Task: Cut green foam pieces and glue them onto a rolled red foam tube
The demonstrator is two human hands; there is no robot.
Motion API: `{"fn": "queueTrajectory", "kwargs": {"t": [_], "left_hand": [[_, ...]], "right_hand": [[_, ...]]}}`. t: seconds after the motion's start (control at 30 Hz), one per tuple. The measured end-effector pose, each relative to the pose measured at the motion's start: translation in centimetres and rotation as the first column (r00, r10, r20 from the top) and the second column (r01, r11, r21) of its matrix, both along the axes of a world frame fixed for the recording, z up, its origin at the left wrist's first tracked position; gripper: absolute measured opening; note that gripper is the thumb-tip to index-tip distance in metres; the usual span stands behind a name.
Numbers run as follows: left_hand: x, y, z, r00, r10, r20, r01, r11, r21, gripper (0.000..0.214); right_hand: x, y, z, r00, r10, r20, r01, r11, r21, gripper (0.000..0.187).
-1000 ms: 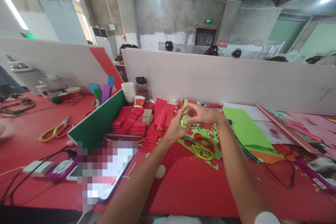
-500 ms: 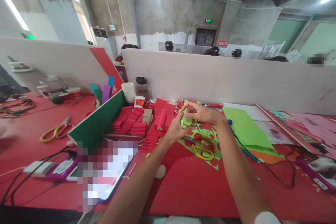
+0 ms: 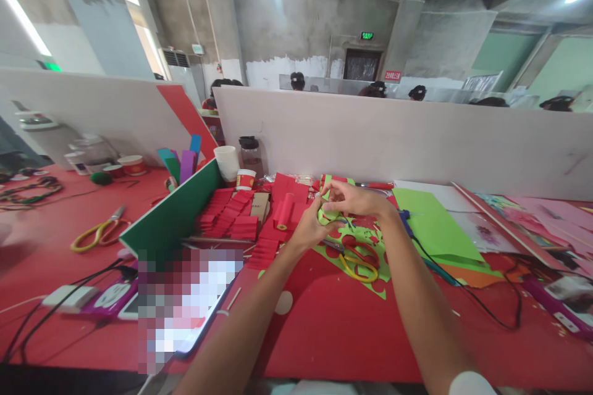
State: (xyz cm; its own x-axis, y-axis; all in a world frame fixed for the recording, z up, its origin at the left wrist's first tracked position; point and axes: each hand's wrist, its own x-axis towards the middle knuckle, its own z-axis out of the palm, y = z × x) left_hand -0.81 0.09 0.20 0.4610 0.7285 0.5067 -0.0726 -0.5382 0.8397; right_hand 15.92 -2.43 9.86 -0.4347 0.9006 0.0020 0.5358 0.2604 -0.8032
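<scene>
My left hand (image 3: 311, 226) is closed around a small rounded lime-green paper piece (image 3: 326, 218) with some red on it. Bent over it from the right, my right hand (image 3: 351, 199) has its thumb and fingertips drawn together at the top of the piece, against the left fingertips. Just below both hands lie scissors (image 3: 360, 265) with one yellow and one red handle. They rest on green paper scraps (image 3: 376, 287) with round cut-outs. To the left of my left hand is a red paper roll (image 3: 285, 211), beside stacked strips of folded red paper (image 3: 227, 210).
A glue gun (image 3: 404, 217) with a black cord lies right of my right forearm, by green paper sheets (image 3: 433, 222). A tablet-like screen (image 3: 204, 302), partly blurred, sits front left. A green board (image 3: 171, 216), paper cups (image 3: 246, 179) and a white partition (image 3: 370, 136) stand behind.
My right fingers have shifted slightly over the green piece, and less of it shows now. My left hand keeps its place.
</scene>
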Motion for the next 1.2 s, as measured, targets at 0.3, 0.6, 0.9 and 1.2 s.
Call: {"fn": "queueTrajectory", "kwargs": {"t": [0.3, 0.6, 0.9, 1.2], "left_hand": [[0.1, 0.0, 0.0, 1.0, 0.018, 0.025, -0.016, 0.996, -0.085, 0.055], [0.1, -0.4, 0.4, 0.998, 0.019, 0.066, -0.011, 0.993, -0.12, 0.054], [0.2, -0.3, 0.6, 0.986, 0.069, 0.152, -0.043, 0.985, -0.167, 0.053], [0.1, 0.5, 0.3, 0.971, 0.114, 0.209, -0.065, 0.972, -0.228, 0.048]], "right_hand": [[1.0, 0.2, -0.3, 0.999, -0.016, -0.042, 0.016, 1.0, -0.008, 0.039], [1.7, -0.3, 0.1, 0.999, -0.018, -0.029, 0.017, 1.0, -0.02, 0.042], [2.2, -1.8, 1.6, 0.977, 0.008, 0.212, -0.042, 0.987, 0.154, 0.033], [1.4, -2.7, 2.3, 0.939, -0.041, 0.341, -0.03, 0.979, 0.2, 0.034]]}}
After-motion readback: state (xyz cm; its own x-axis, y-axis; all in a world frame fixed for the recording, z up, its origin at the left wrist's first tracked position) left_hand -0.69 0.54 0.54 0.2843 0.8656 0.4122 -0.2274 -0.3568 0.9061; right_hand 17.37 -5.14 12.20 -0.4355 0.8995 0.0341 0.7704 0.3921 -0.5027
